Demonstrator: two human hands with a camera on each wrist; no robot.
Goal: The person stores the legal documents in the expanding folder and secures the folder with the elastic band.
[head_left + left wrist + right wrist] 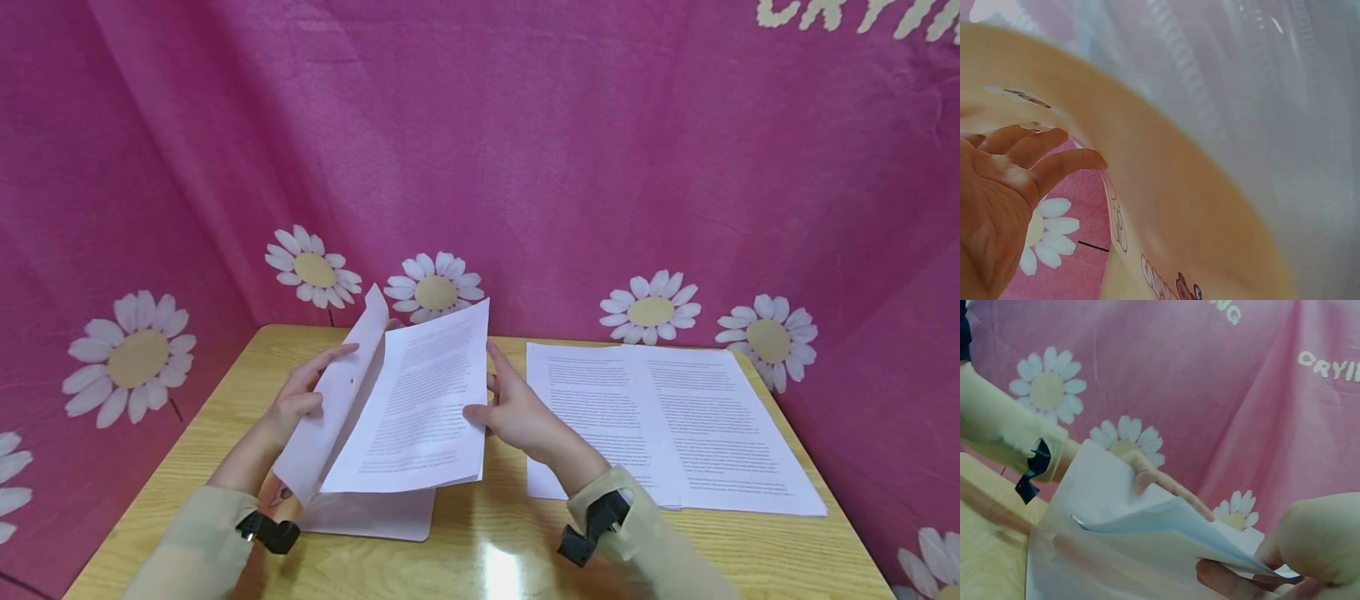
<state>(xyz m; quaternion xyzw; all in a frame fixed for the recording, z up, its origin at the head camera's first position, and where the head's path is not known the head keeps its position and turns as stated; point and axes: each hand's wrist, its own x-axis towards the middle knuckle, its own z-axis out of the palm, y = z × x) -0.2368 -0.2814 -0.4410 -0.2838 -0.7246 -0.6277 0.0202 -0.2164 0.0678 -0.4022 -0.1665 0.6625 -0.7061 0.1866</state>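
Note:
My left hand (300,396) holds the raised cover of a folder (341,392), with thumb and index on its pale face. In the left wrist view, other fingers (1063,164) touch the cover's orange-tinted side, which bears cartoon drawings; clear plastic (1235,94) shows beside it. My right hand (517,408) pinches the right edge of a stack of printed sheets (427,400), thumb on top and fingers beneath. The sheets are tilted over the folder's lower part (375,518), their left edge beside the cover. Whether that edge is inside a pocket, I cannot tell.
Two overlapping piles of printed pages, a left pile (592,400) and a right pile (723,433), lie on the wooden table (480,517). A pink curtain with daisies (525,167) hangs behind and at both sides. Each wrist wears a small black mount (266,532).

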